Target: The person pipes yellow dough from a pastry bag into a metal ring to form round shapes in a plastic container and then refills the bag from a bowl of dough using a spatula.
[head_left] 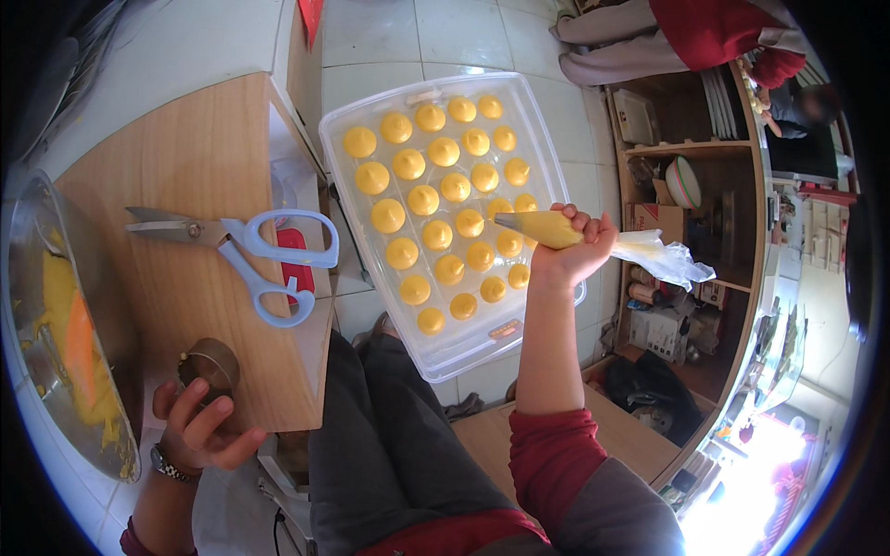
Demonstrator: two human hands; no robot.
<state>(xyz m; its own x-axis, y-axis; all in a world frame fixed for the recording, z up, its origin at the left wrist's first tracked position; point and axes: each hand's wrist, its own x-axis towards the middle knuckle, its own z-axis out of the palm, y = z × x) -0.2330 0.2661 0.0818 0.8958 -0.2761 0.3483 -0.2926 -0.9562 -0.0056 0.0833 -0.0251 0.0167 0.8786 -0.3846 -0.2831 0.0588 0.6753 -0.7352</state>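
My right hand [573, 248] is wrapped round a clear piping bag [549, 228] filled with yellow paste. Its metal tip points left over the right part of a translucent plastic tray [436, 368], and the bag's loose end [669, 259] sticks out past my fist. Rows of yellow peaked mounds [454, 188] cover the tray. At lower left, my left hand [206, 431] has its fingers spread beside a short metal ring [211, 363] on the wooden tabletop [176, 296]; I cannot tell whether a fingertip touches it.
Large scissors with light blue handles [243, 236] lie on the tabletop, near a red object [295, 255]. A metal bowl [130, 445] with yellow paste and an orange scraper [80, 357] stands at far left. Wooden shelves [691, 148] line the right side. Another person [705, 32] stands at upper right.
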